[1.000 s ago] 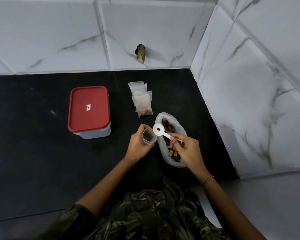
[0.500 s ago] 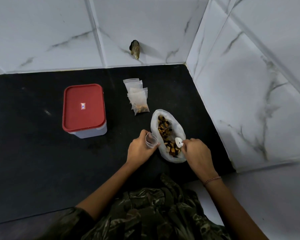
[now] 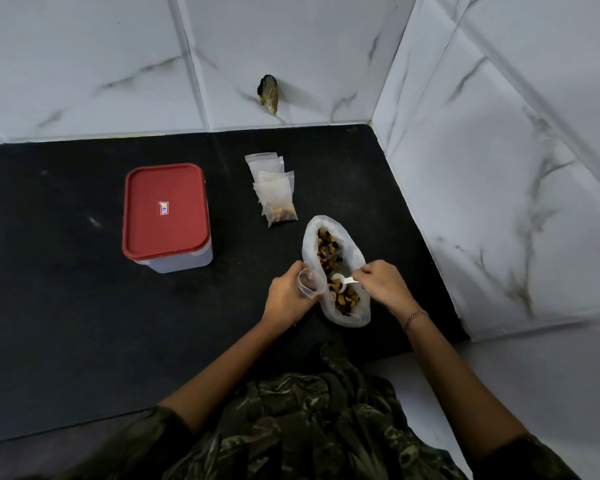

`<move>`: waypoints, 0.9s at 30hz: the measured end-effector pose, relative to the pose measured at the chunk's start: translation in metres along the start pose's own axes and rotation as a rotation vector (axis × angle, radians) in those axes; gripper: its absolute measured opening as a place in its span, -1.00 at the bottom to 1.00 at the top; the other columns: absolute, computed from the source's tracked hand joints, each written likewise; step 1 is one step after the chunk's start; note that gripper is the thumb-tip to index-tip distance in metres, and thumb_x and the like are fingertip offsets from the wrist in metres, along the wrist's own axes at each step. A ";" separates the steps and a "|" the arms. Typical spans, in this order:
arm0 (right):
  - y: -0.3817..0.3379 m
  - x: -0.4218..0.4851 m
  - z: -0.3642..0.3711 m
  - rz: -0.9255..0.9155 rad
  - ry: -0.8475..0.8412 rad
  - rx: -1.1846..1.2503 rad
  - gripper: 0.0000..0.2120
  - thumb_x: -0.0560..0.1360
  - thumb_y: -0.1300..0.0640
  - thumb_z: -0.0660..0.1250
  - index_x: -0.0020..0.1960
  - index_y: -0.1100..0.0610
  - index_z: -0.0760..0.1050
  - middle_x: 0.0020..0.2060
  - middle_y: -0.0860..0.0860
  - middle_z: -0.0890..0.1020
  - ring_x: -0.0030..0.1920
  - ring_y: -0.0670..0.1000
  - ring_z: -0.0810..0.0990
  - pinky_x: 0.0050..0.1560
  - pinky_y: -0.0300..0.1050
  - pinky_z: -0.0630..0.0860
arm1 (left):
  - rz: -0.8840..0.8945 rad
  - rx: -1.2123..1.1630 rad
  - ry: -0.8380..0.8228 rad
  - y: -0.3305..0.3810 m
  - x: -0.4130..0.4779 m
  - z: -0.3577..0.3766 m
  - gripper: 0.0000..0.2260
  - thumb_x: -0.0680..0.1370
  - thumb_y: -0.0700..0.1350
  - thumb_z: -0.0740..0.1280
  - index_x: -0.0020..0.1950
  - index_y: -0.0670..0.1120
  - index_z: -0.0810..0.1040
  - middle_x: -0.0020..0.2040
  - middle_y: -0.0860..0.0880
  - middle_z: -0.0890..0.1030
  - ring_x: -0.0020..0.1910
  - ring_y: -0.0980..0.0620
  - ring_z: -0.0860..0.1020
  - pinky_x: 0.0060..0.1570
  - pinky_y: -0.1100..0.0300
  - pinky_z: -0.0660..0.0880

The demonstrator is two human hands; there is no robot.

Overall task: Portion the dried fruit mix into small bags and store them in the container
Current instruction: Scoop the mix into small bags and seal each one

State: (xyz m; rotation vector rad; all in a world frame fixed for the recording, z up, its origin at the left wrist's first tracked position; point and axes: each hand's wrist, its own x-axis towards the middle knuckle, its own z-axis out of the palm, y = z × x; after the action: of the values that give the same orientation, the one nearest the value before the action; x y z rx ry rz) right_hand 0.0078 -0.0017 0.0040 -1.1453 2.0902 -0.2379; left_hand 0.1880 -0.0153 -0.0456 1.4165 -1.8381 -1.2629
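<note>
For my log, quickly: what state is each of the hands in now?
Left hand: closed around a small clear cup or bag.
Right hand: closed, pinching the white spoon.

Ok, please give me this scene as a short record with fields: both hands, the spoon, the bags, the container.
left hand: grips a clear cup beside the big bag
right hand: pinches the handle of a white spoon
spoon: bowl down in the fruit mix, inside the big bag
big bag: open, lying on the black counter
small bags: a pile behind the big bag; the front one holds some fruit
container: left of the small bags, red lid on
</note>
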 end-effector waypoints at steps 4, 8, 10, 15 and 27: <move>0.005 0.003 -0.003 0.019 -0.070 0.034 -0.72 0.47 0.10 0.25 -0.41 0.11 0.39 -0.47 0.00 0.40 -0.43 -0.06 0.36 -0.37 -0.16 0.27 | 0.003 -0.038 0.015 -0.001 0.001 0.002 -0.77 0.43 -0.13 0.49 0.02 -0.06 0.51 -0.18 0.17 0.56 -0.20 0.32 0.54 -0.21 0.49 0.46; 0.001 0.006 -0.009 0.032 -0.102 0.044 -0.71 0.46 0.14 0.25 -0.43 0.12 0.36 -0.51 -0.02 0.37 -0.49 -0.07 0.32 -0.41 -0.19 0.23 | 0.006 -0.065 0.006 -0.004 0.001 0.004 -0.79 0.43 -0.15 0.49 -0.01 -0.07 0.52 -0.19 0.16 0.58 -0.20 0.34 0.56 -0.19 0.46 0.49; 0.001 0.009 -0.007 0.079 -0.106 0.173 -0.74 0.46 0.16 0.25 -0.40 0.12 0.40 -0.51 -0.01 0.39 -0.50 -0.08 0.31 -0.43 -0.22 0.25 | 0.019 -0.067 0.007 -0.005 0.003 0.003 -0.79 0.43 -0.17 0.49 -0.02 -0.08 0.53 -0.19 0.16 0.58 -0.19 0.38 0.55 -0.18 0.47 0.48; 0.011 0.010 0.006 0.154 -0.061 0.473 -0.78 0.51 0.19 0.24 -0.30 0.15 0.50 -0.50 -0.02 0.39 -0.52 -0.11 0.29 -0.51 -0.27 0.22 | 0.017 -0.065 -0.027 -0.006 0.010 0.000 -0.82 0.43 -0.17 0.48 -0.06 -0.03 0.51 -0.18 0.13 0.59 -0.18 0.30 0.57 -0.19 0.46 0.47; 0.020 0.002 0.023 -0.245 0.255 -0.082 -0.78 0.56 0.11 0.21 0.01 0.14 0.62 -0.13 0.08 0.64 -0.08 0.05 0.58 -0.20 -0.16 0.39 | 0.053 -0.069 -0.074 -0.009 0.012 0.009 -0.84 0.43 -0.20 0.47 -0.05 -0.11 0.54 -0.14 0.00 0.65 -0.13 0.14 0.62 -0.08 0.19 0.58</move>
State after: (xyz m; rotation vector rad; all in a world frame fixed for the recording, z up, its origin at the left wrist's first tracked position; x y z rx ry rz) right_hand 0.0098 0.0127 -0.0227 -1.4883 2.1919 -0.4375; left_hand 0.1810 -0.0236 -0.0587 1.2921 -1.8493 -1.3555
